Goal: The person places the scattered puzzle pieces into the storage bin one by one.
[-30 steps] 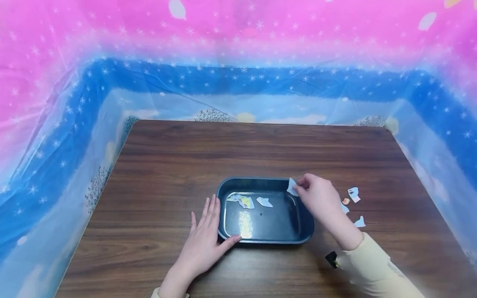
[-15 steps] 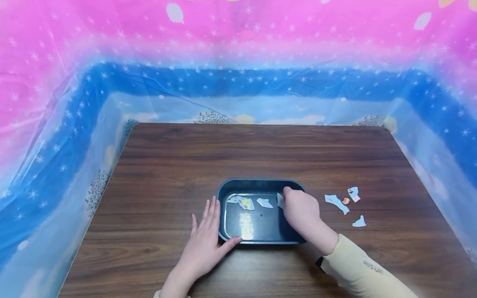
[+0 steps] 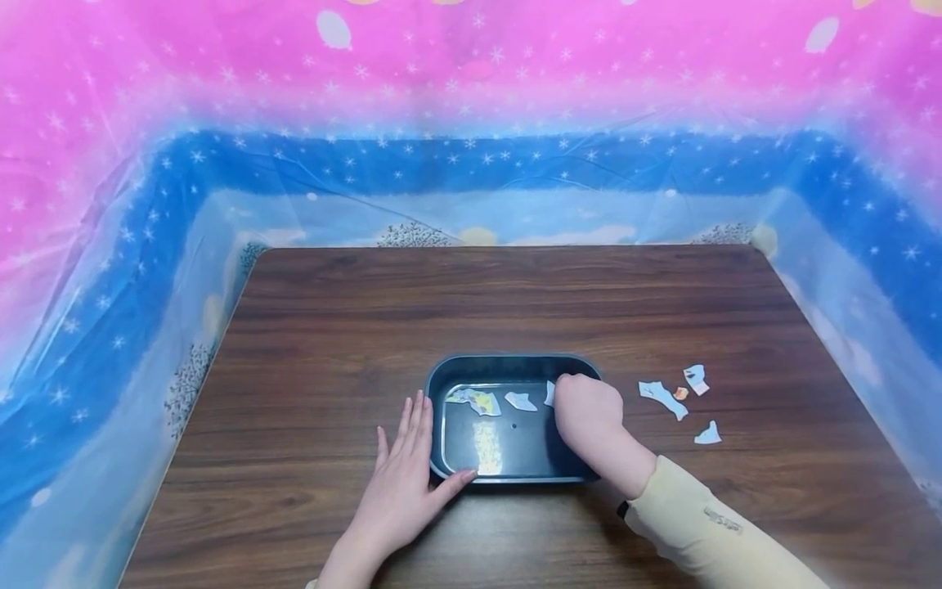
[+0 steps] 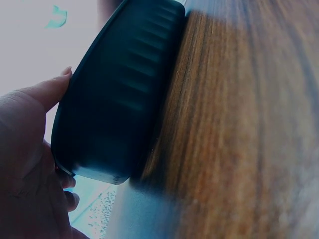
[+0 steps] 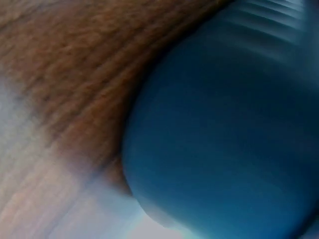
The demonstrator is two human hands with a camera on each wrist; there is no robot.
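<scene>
A dark blue-grey plastic tray [image 3: 515, 479] with rounded corners sits on the table. Spread along its left side is my left hand [image 3: 397, 483], fingers straight against the wall and thumb over the near rim. In the left wrist view this hand [image 4: 30, 134] meets the tray's outer side [image 4: 109, 94]. My right hand [image 3: 589, 409] reaches down inside the right end, pinching a pale paper scrap [image 3: 549, 393]; its fingertips are hidden behind the hand. On the tray's floor lie a white scrap [image 3: 521, 401] and a yellow-printed scrap [image 3: 482, 402]. The right wrist view holds mostly the tray's wall [image 5: 214, 134].
Right of the tray lie more scraps on the wooden table [image 3: 331, 327]: a long pale scrap [image 3: 662, 397], a small orange scrap [image 3: 680, 393], a printed scrap [image 3: 695, 379] and a pale scrap [image 3: 708, 433]. A pink and blue curtain [image 3: 471, 164] surrounds the table's far sides.
My right hand has carried the paper scrap from over the tray's far right rim left and down into the tray, uncovering the long scrap on the table. My left hand stays put.
</scene>
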